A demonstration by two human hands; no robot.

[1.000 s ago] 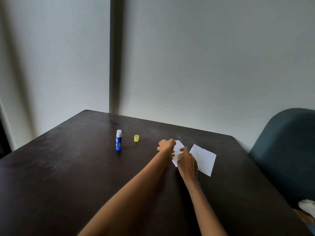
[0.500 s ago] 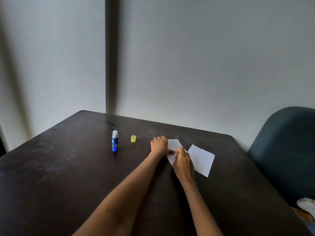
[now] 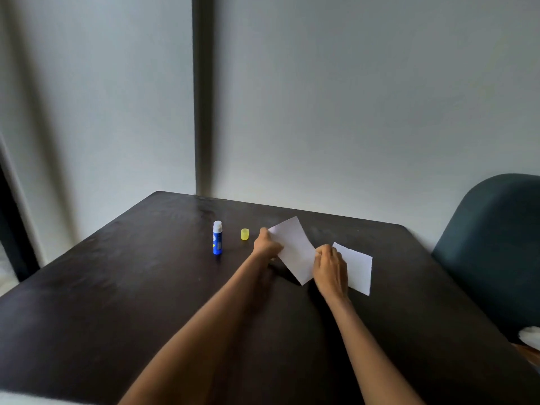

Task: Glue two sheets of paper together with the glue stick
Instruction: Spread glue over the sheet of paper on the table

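Observation:
A white paper sheet (image 3: pixel 295 249) is lifted off the dark table (image 3: pixel 117 287), tilted. My left hand (image 3: pixel 266 244) pinches its left edge and my right hand (image 3: pixel 330 267) grips its right edge. A second white sheet (image 3: pixel 358 268) lies flat on the table just right of my right hand, partly hidden by it. The blue glue stick (image 3: pixel 217 241) stands upright and uncapped to the left of my hands. Its yellow cap (image 3: pixel 245 234) sits on the table between the stick and my left hand.
A dark teal chair (image 3: pixel 493 247) stands at the table's right side. A grey wall runs close behind the table's far edge. Something white (image 3: pixel 530 336) lies at the lower right by the chair.
Both hands have lifted the left sheet off the table and spread apart along its edges; it now stands tilted instead of lying flat. The glue stick and cap have not moved.

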